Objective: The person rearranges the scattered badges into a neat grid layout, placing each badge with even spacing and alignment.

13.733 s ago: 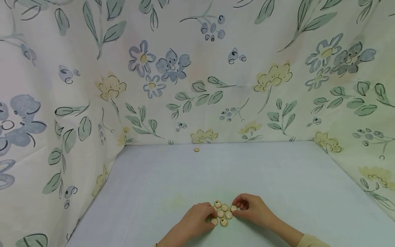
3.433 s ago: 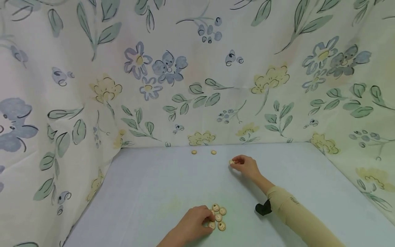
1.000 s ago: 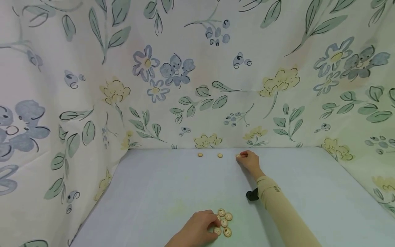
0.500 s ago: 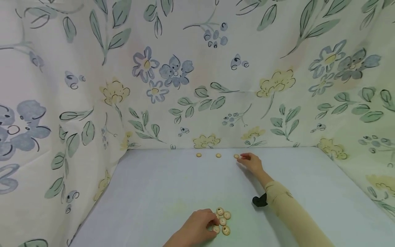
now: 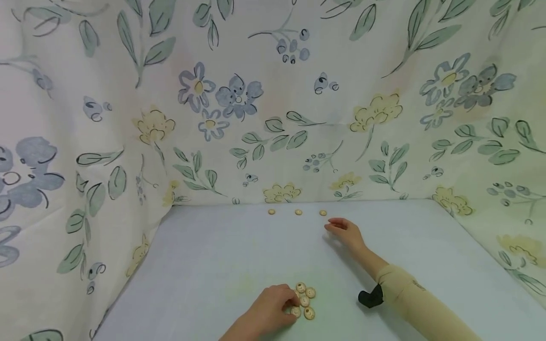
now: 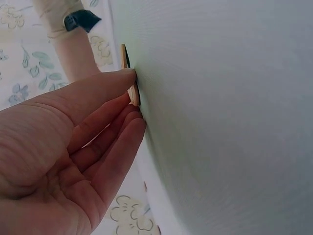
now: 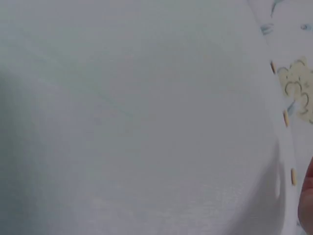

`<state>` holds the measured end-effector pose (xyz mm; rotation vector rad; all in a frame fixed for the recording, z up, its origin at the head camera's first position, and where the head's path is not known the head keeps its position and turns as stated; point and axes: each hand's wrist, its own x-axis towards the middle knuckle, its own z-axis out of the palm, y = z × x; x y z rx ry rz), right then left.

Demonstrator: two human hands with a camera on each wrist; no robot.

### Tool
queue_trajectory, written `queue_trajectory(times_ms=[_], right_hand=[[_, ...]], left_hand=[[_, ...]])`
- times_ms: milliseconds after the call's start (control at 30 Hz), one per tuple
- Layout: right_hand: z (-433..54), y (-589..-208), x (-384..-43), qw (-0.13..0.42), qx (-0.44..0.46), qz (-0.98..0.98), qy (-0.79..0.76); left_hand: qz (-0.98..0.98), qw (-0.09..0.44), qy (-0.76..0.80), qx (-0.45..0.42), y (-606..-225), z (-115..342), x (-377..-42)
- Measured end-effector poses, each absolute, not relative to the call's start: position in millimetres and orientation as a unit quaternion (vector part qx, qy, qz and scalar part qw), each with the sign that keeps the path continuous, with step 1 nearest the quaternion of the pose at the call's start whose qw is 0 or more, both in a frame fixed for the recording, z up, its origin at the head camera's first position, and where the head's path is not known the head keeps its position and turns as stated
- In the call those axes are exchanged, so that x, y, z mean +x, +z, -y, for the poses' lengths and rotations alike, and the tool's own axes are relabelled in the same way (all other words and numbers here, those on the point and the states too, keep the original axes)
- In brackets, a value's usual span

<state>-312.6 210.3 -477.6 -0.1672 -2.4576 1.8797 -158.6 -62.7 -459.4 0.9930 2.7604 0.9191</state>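
Several small, round, pale wooden discs [image 5: 304, 301] with dark markings lie clustered near the front of the table. At the cluster's left side my left hand [image 5: 273, 308] rests with thumb and fingers curled around the edge of a wooden disc [image 5: 295, 311]; its fingers partly cover another. The left wrist view has the thumb tip against a thin disc edge [image 6: 134, 93]. Three more discs stand in a spaced row at the back: a left one [image 5: 271, 211], a middle one [image 5: 298, 212] and a right one [image 5: 323, 212]. My right hand [image 5: 346, 233], empty and loosely bent, hovers just in front of the right one.
A pale cloth covers the table [image 5: 213, 255]. Floral fabric [image 5: 273, 142] hangs behind it and along both sides. A black strap end [image 5: 371, 296] sticks out from the right sleeve [image 5: 414, 293].
My right hand carried a disc to the back row, released it at the right end and drew back toward me. The front cluster has shrunk; my left hand has stayed beside it.
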Motion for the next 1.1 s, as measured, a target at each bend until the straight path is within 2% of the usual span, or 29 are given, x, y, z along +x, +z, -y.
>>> queue_trajectory(times_ms=[667,1100], right_hand=[[-181.1,-462.8,-210.5,-0.057,0.032,0.767,0.639],[-177.4,-466.5,-171.0,-0.103,0.077,0.792,0.597]], left_hand=[[-0.895,0.042,0.305,0.324,-457.6,61.3,-160.5],[-0.898,0.044,0.296,0.321,-458.3,60.3,-162.0]])
